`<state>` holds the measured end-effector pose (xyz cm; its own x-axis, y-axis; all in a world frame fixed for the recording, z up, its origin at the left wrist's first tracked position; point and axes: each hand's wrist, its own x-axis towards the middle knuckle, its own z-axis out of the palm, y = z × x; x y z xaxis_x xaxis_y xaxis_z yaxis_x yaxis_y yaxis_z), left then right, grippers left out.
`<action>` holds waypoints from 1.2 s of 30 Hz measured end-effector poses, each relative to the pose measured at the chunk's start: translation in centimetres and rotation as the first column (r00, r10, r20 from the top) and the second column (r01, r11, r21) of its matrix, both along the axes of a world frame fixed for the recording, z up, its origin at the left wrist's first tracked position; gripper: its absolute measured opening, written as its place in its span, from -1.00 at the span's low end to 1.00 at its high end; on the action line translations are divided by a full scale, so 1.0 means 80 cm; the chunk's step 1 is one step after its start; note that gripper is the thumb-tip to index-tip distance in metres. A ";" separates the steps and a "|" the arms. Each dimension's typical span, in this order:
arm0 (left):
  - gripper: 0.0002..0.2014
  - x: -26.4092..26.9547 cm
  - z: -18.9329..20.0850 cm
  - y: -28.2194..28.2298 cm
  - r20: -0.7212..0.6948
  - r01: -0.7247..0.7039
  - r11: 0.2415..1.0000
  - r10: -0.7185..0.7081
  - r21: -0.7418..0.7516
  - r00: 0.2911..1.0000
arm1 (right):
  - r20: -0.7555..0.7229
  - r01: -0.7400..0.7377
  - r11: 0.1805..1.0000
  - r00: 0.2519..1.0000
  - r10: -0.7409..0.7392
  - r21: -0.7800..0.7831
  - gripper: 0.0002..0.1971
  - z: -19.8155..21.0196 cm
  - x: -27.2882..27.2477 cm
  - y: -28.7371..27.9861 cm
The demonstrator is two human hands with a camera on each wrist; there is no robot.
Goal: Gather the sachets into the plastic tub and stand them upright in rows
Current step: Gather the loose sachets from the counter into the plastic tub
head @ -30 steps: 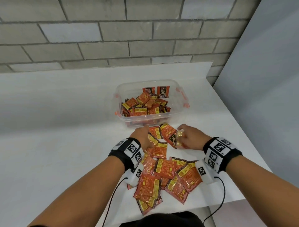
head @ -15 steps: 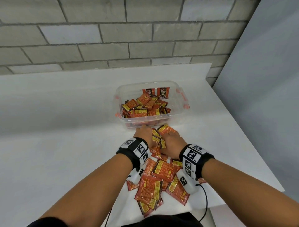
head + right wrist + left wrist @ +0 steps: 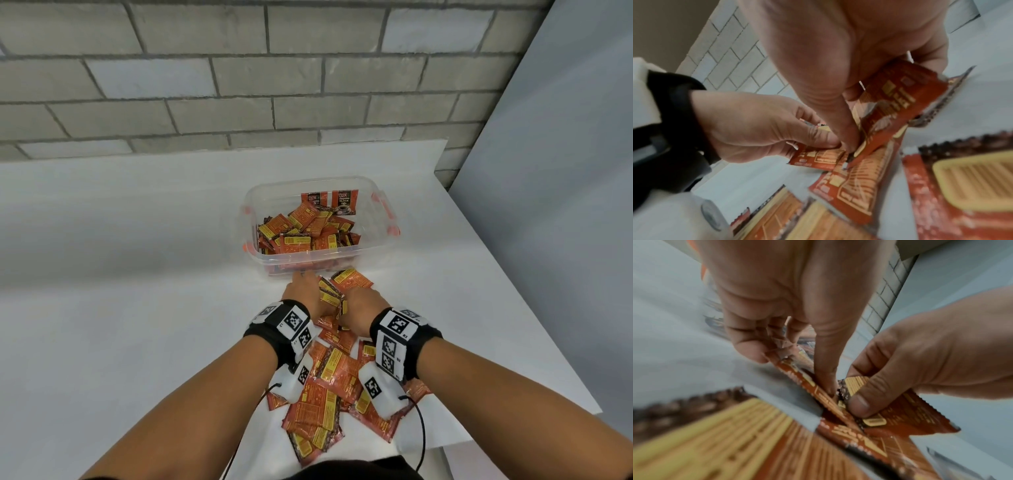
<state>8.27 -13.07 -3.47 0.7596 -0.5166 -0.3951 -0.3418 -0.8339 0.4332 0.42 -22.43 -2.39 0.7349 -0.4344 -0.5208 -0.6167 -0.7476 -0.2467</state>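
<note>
Both hands meet over the far end of the loose pile, just on the near side of the plastic tub [image 3: 371, 246], and the coming move turns on that short gap: the tub lies straight ahead of the fingers, away from the body, its near wall almost touching the left hand's fingertips

The left hand [image 3: 306, 293] pinches a small bunch of sachets [image 3: 797, 374] between thumb and curled fingers, edges gathered rather than flat. The right hand [image 3: 359, 305] is clenched on its own sachets [image 3: 898, 100], thumb pressing down where the two bunches meet. The held sachets are tipped up on edge between the hands, long axis running roughly from the body toward the tub, so I judge a forward lift over the near wall would carry them in. The left hand is slightly nearer the tub

The rest of the loose sachets [image 3: 329, 387] lie flat and overlapping on the white tabletop [image 3: 137, 308] under and behind both wrists. Inside the tub most sachets [image 3: 301, 233] lie jumbled, while two at the far wall [image 3: 330, 202] stand upright, so the rows are barely begun

Writing: the two upright fronts read "D2X" and "BLACK" above a coffee cup picture; smaller lines are too small to read. The backs show yellow panels of print, illegible here
</note>
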 end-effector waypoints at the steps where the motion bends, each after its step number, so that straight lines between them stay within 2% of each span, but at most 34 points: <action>1: -0.25 0.000 -0.001 0.001 -0.004 0.004 1.000 -0.004 -0.006 1.000 | 0.005 0.009 1.000 1.000 -0.009 0.028 -0.69 0.001 0.000 0.000; 7: -0.38 0.004 0.001 0.005 -0.048 0.009 0.998 -0.012 -0.069 0.999 | 0.005 0.053 0.992 0.999 -0.054 0.113 -0.65 0.009 -0.002 -0.008; 11: -0.38 0.010 0.008 0.009 -0.099 0.016 0.989 -0.031 -0.147 0.995 | 0.075 0.052 0.986 0.995 -0.065 0.156 -0.86 0.016 -0.007 -0.021; 14: -0.38 0.014 0.014 0.012 -0.117 0.025 0.979 -0.050 -0.201 0.992 | 0.135 0.085 0.973 0.984 -0.116 0.214 -0.80 0.020 -0.019 -0.039; 16: -0.39 0.013 0.016 0.011 -0.114 0.072 0.975 -0.098 -0.209 0.989 | 0.156 0.130 0.966 0.974 -0.167 0.222 -0.82 0.022 -0.029 -0.054; 19: -0.24 0.004 0.017 0.002 -0.109 0.200 0.959 -0.224 -0.200 0.969 | 0.120 0.189 0.965 0.970 -0.212 0.180 -0.70 0.017 -0.041 -0.067; 25: -0.13 0.000 0.022 -0.032 -0.114 0.366 0.924 -0.378 -0.112 0.919 | 0.064 0.186 0.982 0.980 -0.188 0.028 -0.48 0.002 -0.037 -0.061; 29: -0.17 -0.001 0.021 -0.050 -0.060 0.451 0.893 -0.451 -0.007 0.891 | 0.006 0.170 0.982 0.985 -0.170 -0.079 -0.40 0.002 -0.027 -0.062; 33: -0.24 -0.003 0.016 -0.059 0.032 0.492 0.861 -0.500 0.130 0.866 | 0.003 0.206 0.978 0.979 -0.206 -0.020 -0.43 0.005 -0.026 -0.068; 36: -0.36 -0.010 0.011 -0.060 0.077 0.461 0.869 -0.480 0.180 0.874 | 0.027 0.223 0.974 0.974 -0.224 0.039 -0.48 0.010 -0.033 -0.075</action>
